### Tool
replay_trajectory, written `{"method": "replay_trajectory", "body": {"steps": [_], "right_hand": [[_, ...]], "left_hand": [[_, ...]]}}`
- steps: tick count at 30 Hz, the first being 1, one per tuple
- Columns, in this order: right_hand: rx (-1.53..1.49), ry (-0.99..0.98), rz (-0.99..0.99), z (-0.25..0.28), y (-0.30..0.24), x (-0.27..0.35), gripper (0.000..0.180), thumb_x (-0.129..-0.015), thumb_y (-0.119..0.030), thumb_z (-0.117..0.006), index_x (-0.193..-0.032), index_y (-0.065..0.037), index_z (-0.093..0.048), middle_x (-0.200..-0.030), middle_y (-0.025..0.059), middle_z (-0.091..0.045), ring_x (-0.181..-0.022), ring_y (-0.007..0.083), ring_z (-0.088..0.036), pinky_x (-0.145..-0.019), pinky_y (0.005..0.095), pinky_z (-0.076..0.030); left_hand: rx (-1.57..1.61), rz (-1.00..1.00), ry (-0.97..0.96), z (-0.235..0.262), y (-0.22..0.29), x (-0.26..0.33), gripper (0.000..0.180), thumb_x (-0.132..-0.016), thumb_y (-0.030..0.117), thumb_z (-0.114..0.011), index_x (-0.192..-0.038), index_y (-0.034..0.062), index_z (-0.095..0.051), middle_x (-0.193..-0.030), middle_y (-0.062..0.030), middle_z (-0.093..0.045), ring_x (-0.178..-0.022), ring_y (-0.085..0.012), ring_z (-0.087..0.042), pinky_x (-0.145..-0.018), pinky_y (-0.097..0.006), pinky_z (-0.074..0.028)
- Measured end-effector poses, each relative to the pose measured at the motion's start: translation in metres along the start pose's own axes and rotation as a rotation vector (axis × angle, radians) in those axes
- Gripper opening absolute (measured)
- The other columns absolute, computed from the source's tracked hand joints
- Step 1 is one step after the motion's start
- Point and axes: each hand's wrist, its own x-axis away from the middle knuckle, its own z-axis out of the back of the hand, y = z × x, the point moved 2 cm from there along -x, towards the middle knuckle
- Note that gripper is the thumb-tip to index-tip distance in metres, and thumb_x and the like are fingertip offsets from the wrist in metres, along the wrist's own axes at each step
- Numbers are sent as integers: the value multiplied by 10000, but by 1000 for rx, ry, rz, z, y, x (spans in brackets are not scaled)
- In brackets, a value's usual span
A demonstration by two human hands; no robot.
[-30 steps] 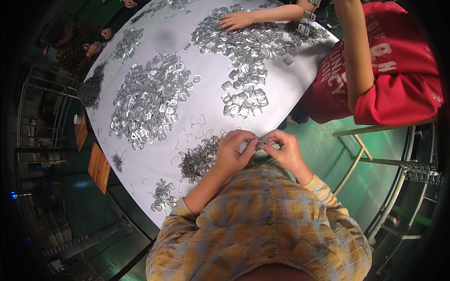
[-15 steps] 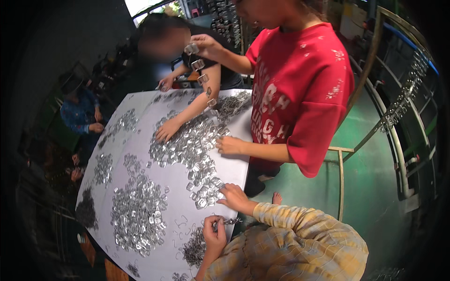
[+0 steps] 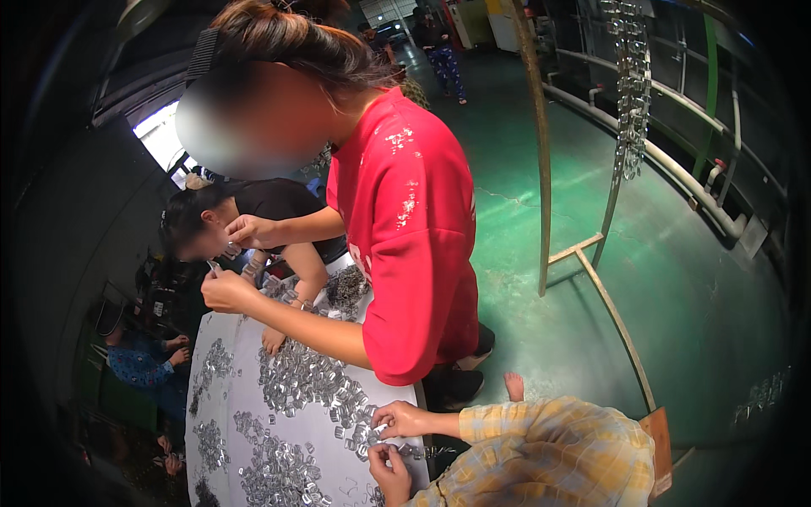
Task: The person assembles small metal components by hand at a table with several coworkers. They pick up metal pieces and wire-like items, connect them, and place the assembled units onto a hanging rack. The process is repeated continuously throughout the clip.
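Note:
On my left hand (image 3: 389,475), the fingers are closed, gripping a short strand of small linked metal pieces (image 3: 416,452) that trails to the right over the table's edge. Just beyond it, my right hand (image 3: 402,417) has its fingers pinched together at the near end of a long heap of square, silver, buckle-like metal pieces (image 3: 308,376). A small metal piece appears to be at those fingertips, partly hidden. Both hands are close together at the right edge of the white-topped table (image 3: 345,460). Thin wire hooks (image 3: 348,488) lie left of my left hand.
A co-worker in a red top (image 3: 414,270) stands at the table's right side, raising a hanging chain of metal pieces (image 3: 274,283). Another in black (image 3: 279,207) leans over the far end. Another heap (image 3: 279,473) lies nearer. A wooden frame (image 3: 621,325) stands on the right.
The view has swung right and up. My right hand has come closer to my left. The co-worker in red has brought both hands together high up; their lower hand has left the heap.

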Motion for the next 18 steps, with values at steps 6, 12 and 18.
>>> {"method": "replay_trajectory", "body": {"steps": [6,12,18], "right_hand": [[93,85,-4,18,-33,26,281,-704,-88,-679,-975,-16,-653,-749,114,-658,-706,178,-642,-649,307,-492],[179,108,79,21,-49,37,237,-787,-92,-617,-1011,-23,-647,-806,142,-674,-729,207,-665,-681,319,-511],[199,153,181,6,-51,42,235,-781,-54,-612,-1014,-34,-633,-868,181,-661,-727,289,-665,-678,354,-520]], "left_hand": [[-42,-67,12,-18,12,-5,88,-858,39,-551,-884,-23,-495,-747,-104,-553,-655,-178,-549,-628,-307,-454],[-30,-28,22,-22,10,-4,92,-859,46,-563,-884,-19,-503,-753,-105,-573,-646,-169,-562,-589,-300,-454],[6,21,95,-13,15,4,79,-832,29,-618,-862,-18,-562,-704,-90,-609,-624,-144,-570,-571,-287,-461]]}}
